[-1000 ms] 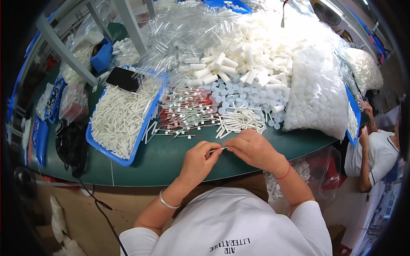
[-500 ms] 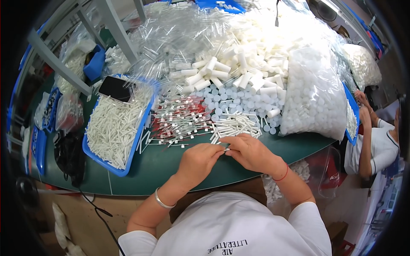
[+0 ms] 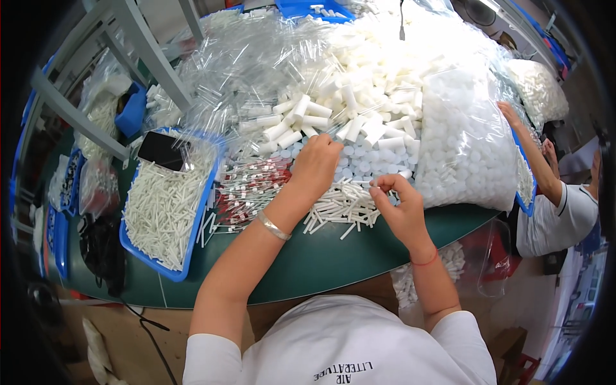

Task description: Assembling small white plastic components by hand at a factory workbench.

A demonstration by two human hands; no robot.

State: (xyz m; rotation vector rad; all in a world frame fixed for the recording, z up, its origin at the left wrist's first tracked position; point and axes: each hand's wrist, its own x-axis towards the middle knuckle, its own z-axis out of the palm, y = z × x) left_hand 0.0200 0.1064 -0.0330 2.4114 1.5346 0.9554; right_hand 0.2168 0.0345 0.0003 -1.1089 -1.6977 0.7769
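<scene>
My left hand point(image 3: 318, 162) has moved to the discs point(image 3: 367, 160), grip hidden; my right hand point(image 3: 402, 203) pinches a stick point(image 3: 364, 183) crosswise, pointing left.

Dark capital lettering point(image 3: 343, 373), upside down in two lines, marked a worker's white shirt point(image 3: 359, 333) at the table's point(image 3: 359, 263) near edge.

The worktop point(image 3: 256, 276) looks smooth with a low sheen; the tray point(image 3: 174, 274) glossy plastic, the bag point(image 3: 462, 141) shiny crinkled plastic, the sticks point(image 3: 346, 202) matt, the discs point(image 3: 366, 159) smooth, translucent, the bangle point(image 3: 274, 226) polished metal.
</scene>
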